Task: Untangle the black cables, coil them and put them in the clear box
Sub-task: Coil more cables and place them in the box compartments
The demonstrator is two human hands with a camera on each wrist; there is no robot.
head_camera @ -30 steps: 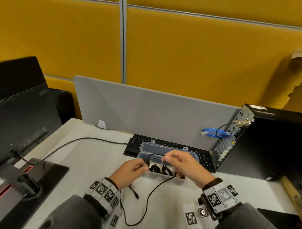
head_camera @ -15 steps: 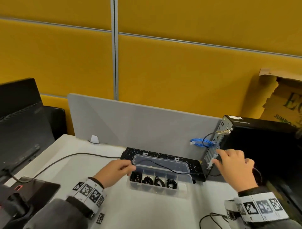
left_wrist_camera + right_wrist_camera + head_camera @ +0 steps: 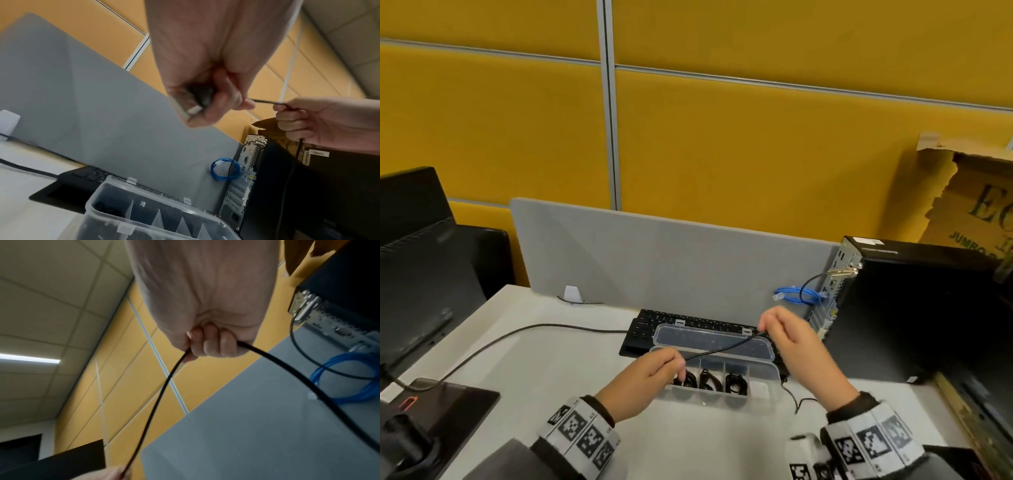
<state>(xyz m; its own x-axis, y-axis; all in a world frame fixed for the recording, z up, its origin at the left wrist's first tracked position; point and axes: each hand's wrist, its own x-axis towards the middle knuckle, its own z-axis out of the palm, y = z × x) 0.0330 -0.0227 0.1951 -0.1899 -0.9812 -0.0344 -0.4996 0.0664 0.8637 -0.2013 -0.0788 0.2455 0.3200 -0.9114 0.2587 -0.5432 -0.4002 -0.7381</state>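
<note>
A thin black cable (image 3: pixel 722 349) stretches between my two hands above the open clear box (image 3: pixel 767 387). My left hand (image 3: pixel 654 371) grips one end at the box's left side; the plug (image 3: pixel 193 104) shows in its curled fingers (image 3: pixel 224 100). My right hand (image 3: pixel 787 334) holds the cable higher, over the box's right end, fingers (image 3: pixel 213 342) curled round it. The cable (image 3: pixel 156 400) passes through the fist and hangs down behind. Three coiled black cables (image 3: pixel 705 382) lie in the box's compartments. The lid (image 3: pixel 709 344) leans back on the keyboard.
A black keyboard (image 3: pixel 647 325) sits behind the box. A black computer tower (image 3: pixel 914 308) stands at the right, with a blue cable coil (image 3: pixel 796 296) at its back. A monitor (image 3: pixel 417 257) and its stand (image 3: pixel 448 401) fill the left. A grey divider (image 3: pixel 654 263) backs the desk.
My right hand has come back from the tower to above the box's right end, still holding the cable. My left hand has stayed at the box's left side.
</note>
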